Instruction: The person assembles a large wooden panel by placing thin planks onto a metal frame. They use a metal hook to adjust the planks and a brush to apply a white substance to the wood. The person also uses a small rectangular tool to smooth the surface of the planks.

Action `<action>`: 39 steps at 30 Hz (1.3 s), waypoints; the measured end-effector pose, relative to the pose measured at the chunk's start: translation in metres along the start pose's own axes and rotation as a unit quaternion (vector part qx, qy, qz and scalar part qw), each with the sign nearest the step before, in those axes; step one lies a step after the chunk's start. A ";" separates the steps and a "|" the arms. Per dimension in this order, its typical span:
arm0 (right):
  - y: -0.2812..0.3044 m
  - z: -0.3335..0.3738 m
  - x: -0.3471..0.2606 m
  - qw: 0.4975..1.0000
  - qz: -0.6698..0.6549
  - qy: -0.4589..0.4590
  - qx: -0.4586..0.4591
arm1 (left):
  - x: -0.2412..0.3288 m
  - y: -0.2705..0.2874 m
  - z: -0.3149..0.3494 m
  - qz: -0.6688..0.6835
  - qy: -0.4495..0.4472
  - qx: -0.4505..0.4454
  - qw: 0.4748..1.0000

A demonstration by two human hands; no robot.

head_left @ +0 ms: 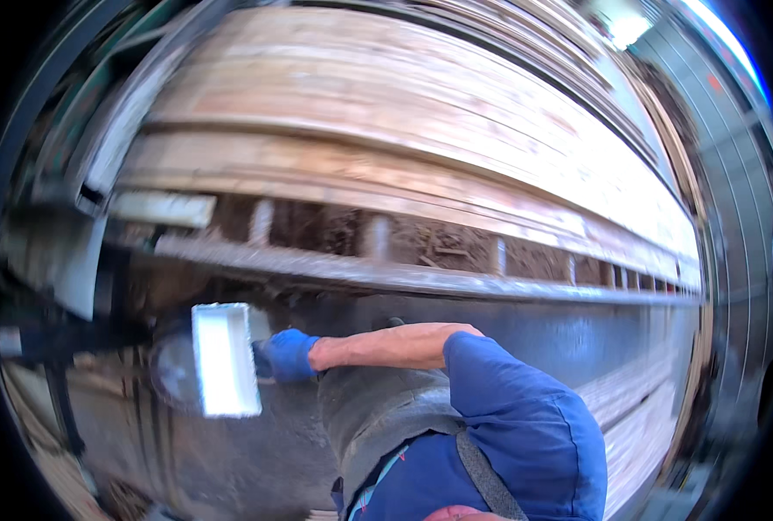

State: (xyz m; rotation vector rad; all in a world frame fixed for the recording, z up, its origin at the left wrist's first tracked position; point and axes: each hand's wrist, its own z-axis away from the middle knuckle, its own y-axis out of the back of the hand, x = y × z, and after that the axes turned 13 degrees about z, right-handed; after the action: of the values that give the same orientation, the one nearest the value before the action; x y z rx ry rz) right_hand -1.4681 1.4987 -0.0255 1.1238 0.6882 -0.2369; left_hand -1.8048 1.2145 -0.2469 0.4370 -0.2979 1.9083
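A white rectangular block (226, 360) sits left of centre in the lower half of the frame, so overexposed that I cannot tell whether it is solid or hollow. Its long axis runs nearly up and down the frame, the top leaning slightly left. The right hand (290, 354), in a blue glove, is just to its right, level with the middle of that long side, so the block lies leftward from the fingers and roughly crosswise to the forearm (382, 347). The gloved fingers look curled into a compact fist on a short dark grey piece (265, 358) that seems to join the block; motion blur hides how each finger lies. The bare forearm comes in from the right, out of a blue sleeve (525, 404), across a dark grey apron (386, 408). The left hand is not in view, so the right is the only one seen near the block.

Behind the block's left edge shows a pale round shape (171, 375), too blurred to name. Above the hand, a metal rail (421, 276) slants across the frame, with short posts (377, 237) and brown debris (443, 243) behind it. Wide wooden planks (386, 113) fill the upper middle, and a gridded grey wall (746, 174) bends along the right edge.
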 end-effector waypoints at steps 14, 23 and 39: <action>0.216 0.500 0.134 0.847 -0.051 -0.388 0.360 | 0.172 -0.509 0.200 -0.328 -0.618 -0.429 0.572; 0.134 0.789 0.205 0.559 -0.103 -0.624 0.537 | -0.024 -0.850 0.341 -0.474 -0.729 -0.466 0.164; -0.112 1.025 0.154 0.095 -0.303 -0.661 0.680 | -0.268 -1.054 0.375 -0.463 -0.681 -0.557 0.107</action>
State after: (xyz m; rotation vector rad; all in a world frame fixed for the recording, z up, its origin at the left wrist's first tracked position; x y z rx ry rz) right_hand -1.0100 0.5658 0.0567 1.3910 -1.3636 -2.7213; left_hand -0.6755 1.2246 -0.0253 0.7957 -1.8559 -0.9003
